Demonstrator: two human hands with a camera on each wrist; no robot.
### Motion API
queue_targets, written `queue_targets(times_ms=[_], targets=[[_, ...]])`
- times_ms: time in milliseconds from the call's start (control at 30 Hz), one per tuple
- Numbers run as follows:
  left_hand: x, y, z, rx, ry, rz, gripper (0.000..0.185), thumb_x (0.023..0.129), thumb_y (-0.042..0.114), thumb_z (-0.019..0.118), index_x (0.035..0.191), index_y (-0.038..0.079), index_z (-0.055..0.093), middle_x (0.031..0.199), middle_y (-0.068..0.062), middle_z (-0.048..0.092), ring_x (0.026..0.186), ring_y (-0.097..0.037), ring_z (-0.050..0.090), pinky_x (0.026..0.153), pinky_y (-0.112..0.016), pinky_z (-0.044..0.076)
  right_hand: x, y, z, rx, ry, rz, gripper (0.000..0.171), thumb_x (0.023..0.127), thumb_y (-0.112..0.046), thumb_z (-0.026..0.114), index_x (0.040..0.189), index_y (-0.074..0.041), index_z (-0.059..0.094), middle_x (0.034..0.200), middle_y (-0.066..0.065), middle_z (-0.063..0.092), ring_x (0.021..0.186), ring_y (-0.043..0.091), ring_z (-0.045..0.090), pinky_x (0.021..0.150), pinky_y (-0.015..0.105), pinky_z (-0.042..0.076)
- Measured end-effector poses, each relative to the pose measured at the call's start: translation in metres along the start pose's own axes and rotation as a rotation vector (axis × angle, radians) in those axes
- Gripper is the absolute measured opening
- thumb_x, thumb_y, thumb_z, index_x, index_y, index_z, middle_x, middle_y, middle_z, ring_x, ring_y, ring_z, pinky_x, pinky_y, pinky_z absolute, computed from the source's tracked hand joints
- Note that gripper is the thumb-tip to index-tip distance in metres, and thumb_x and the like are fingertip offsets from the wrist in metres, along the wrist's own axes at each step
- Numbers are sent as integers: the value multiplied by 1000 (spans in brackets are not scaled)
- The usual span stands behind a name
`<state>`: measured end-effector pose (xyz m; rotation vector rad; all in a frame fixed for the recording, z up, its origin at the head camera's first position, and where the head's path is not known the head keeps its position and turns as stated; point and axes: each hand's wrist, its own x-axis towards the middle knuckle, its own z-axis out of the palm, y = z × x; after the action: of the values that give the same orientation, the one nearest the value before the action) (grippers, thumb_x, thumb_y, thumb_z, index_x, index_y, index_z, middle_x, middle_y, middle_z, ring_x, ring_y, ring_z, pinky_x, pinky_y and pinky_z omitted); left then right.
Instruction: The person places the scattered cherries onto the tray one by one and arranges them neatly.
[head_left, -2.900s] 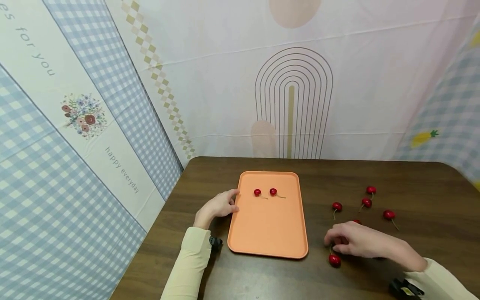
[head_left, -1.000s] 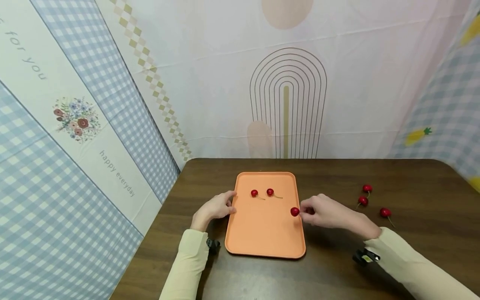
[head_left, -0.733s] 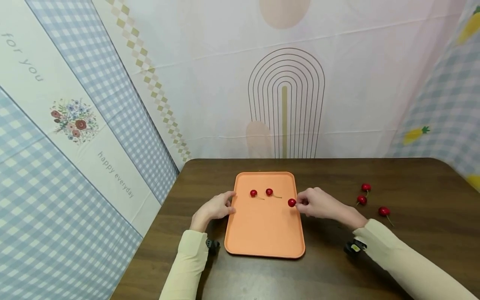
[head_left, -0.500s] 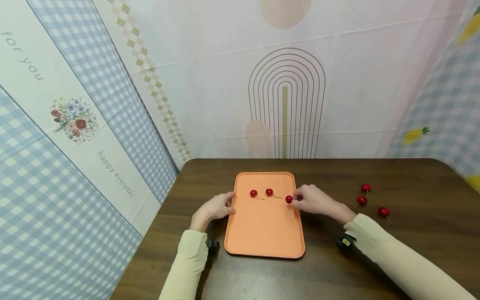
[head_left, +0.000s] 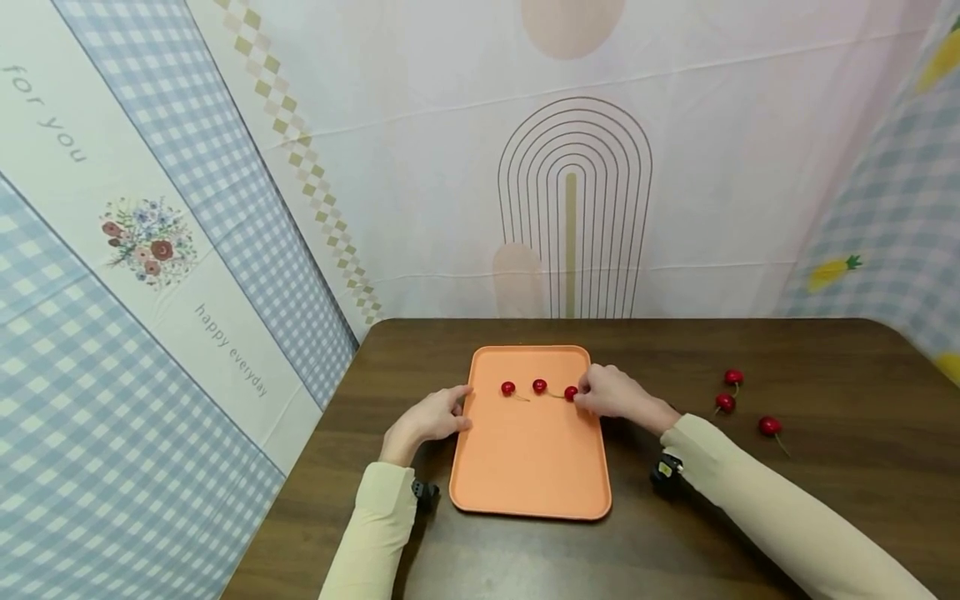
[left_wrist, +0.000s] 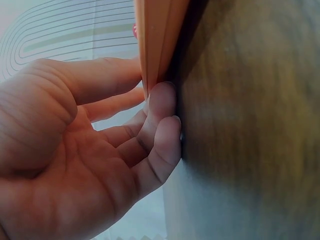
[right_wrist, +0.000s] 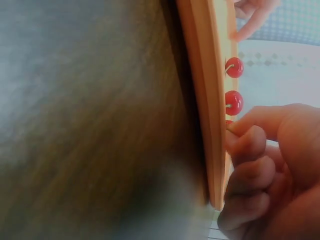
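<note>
An orange tray (head_left: 528, 467) lies on the dark wooden table (head_left: 825, 358). Two red cherries (head_left: 508, 388) (head_left: 539, 386) rest in a row near the tray's far end. My right hand (head_left: 603, 392) reaches over the tray's right rim and pinches a third cherry (head_left: 572, 392) at the right end of that row, low over the tray. The right wrist view shows the two cherries (right_wrist: 233, 67) (right_wrist: 233, 102) and my curled fingers (right_wrist: 250, 145) by the rim (right_wrist: 210, 100). My left hand (head_left: 435, 414) rests with relaxed fingers (left_wrist: 162, 107) against the tray's left rim (left_wrist: 155, 40).
Three more cherries (head_left: 733, 377) (head_left: 723, 402) (head_left: 768, 427) lie on the table to the right of the tray. Patterned cloth walls (head_left: 225, 250) close in the table at the back and on both sides.
My right hand picked a cherry off the table at the right and carried it left and forward over the tray, up to the row. The left hand stayed at the rim.
</note>
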<state>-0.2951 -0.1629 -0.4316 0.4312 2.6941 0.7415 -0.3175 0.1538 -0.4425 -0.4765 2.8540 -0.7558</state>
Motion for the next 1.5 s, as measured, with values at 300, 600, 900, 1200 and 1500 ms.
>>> queue_targets(times_ms=[300,600,900,1200,1500], targets=[[0,-1,0,-6,-3,-5,62,93,13,66,150,7,40,81,-5,58,64,-16,50,60,-27,39,10,-2,3,-5,-40,65,28,87,-20,64,60,-14,63,53,-4,49,49,12,47,47,24,36],[2,-2,0,-11,-1,-7,62,93,13,65,150,8,39,82,-5,58,65,-17,50,61,-28,39,12,-3,1,-34,-16,122,32,87,-25,66,57,-15,60,54,-3,52,51,14,51,46,25,37],[1,-2,1,-18,-6,-17,62,94,13,65,150,8,39,81,-6,57,63,-17,49,58,-28,38,12,-1,-1,0,-50,130,31,89,-23,63,59,-15,61,54,-2,52,46,14,50,44,26,41],[0,-2,0,-15,-4,-10,62,94,13,65,150,7,39,80,-6,57,63,-16,48,59,-28,38,-1,-4,-17,42,-25,33,31,92,-24,60,63,-13,61,53,-3,48,46,14,47,45,26,40],[-1,1,0,-10,1,-10,62,94,13,65,150,7,39,80,-6,57,62,-16,48,58,-28,38,-20,-2,-43,1,-44,-93,16,94,-19,59,84,-10,68,64,-1,56,53,13,52,50,28,44]])
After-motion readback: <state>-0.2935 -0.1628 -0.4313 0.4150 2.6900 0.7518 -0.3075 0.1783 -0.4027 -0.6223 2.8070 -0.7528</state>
